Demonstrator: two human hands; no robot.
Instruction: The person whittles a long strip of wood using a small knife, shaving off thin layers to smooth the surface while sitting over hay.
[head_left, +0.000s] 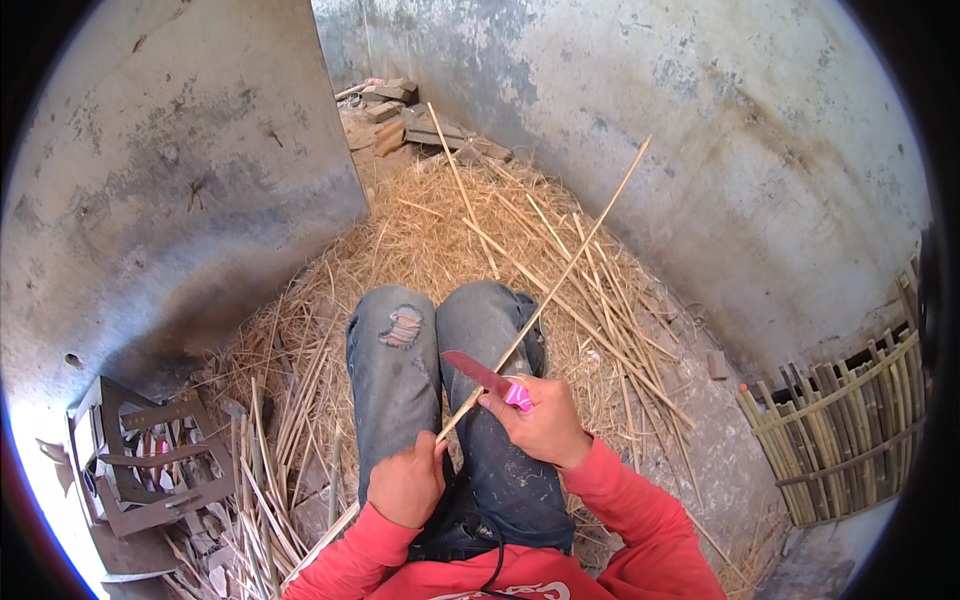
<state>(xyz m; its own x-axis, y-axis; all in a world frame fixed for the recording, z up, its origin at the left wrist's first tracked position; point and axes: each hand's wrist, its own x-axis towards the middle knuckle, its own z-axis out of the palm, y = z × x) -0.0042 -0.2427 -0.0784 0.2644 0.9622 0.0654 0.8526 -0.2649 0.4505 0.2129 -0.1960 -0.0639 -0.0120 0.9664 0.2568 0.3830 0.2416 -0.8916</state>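
- In the head view, the thin strip (571, 252) slants over the jeans (394, 375), its free end far and to the right.
- The left hand (408, 485) pinches its near part; the right hand (540, 422) wraps the pink handle of the knife (478, 372), thumb at or just beside the strip.
- The reddish blade crosses the strip, pointing left; whether it bites cannot be told.
- A shallow blade angle and light, even pressure seem best, left fingers well clear of the edge.
- The long free end may sway, so a firm left hold should help.
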